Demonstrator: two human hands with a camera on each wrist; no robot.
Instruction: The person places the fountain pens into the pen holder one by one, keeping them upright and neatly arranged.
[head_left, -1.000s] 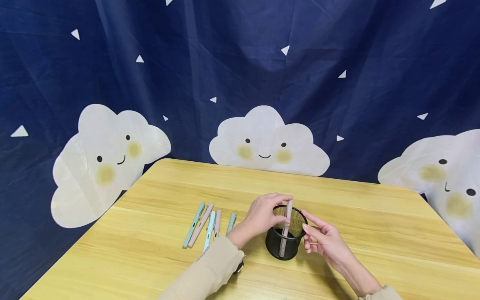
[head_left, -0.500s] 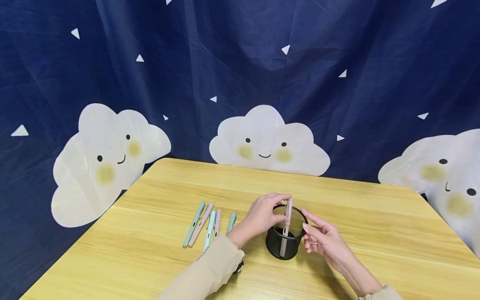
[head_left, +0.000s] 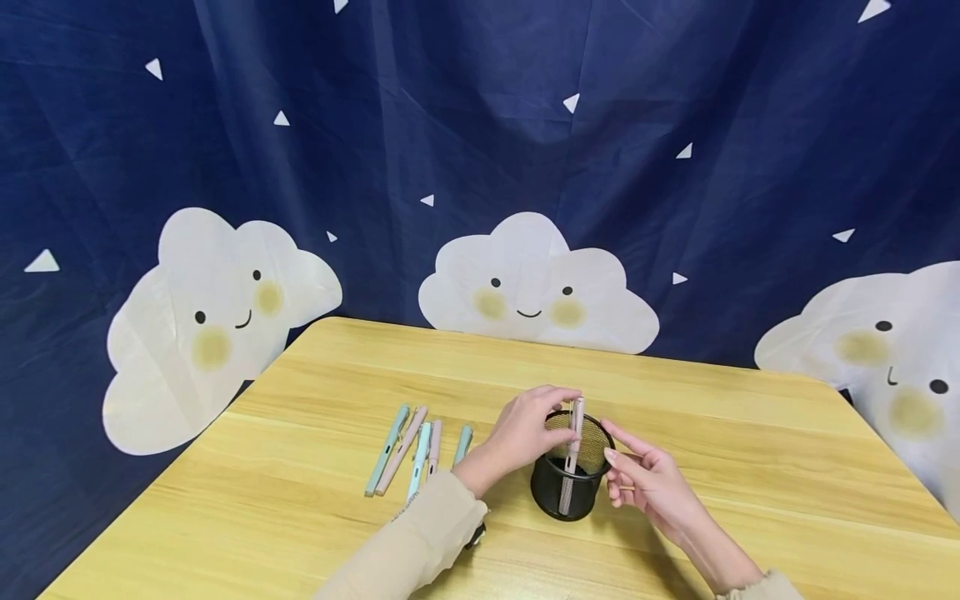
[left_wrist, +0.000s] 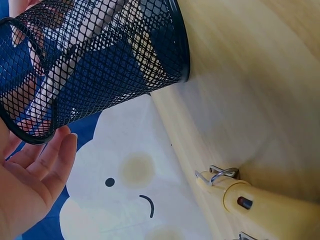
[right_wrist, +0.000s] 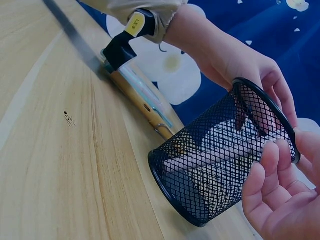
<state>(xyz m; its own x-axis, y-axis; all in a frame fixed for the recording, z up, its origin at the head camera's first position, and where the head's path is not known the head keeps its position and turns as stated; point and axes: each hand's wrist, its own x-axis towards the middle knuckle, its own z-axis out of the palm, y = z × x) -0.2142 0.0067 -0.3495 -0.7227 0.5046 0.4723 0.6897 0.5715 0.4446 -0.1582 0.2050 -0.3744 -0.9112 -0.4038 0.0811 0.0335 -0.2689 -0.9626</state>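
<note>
Hardly anything has moved since the earlier frame: at lower centre the left hand (head_left: 525,425) pinches a pinkish pen (head_left: 573,450) standing in the mesh cup (head_left: 549,489), which could tip if that hand catches it as the right hand (head_left: 654,485) loses its grip.

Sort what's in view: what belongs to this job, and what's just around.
Belongs to the job:
black cylindrical wire-mesh holder
slim mauve pen in it
left hand, holding that pen
right hand, touching the holder
probably the loose slim teal, mauve and pale-blue pens

Just around:
navy cloth backdrop with white clouds
light wood-grain table
</note>
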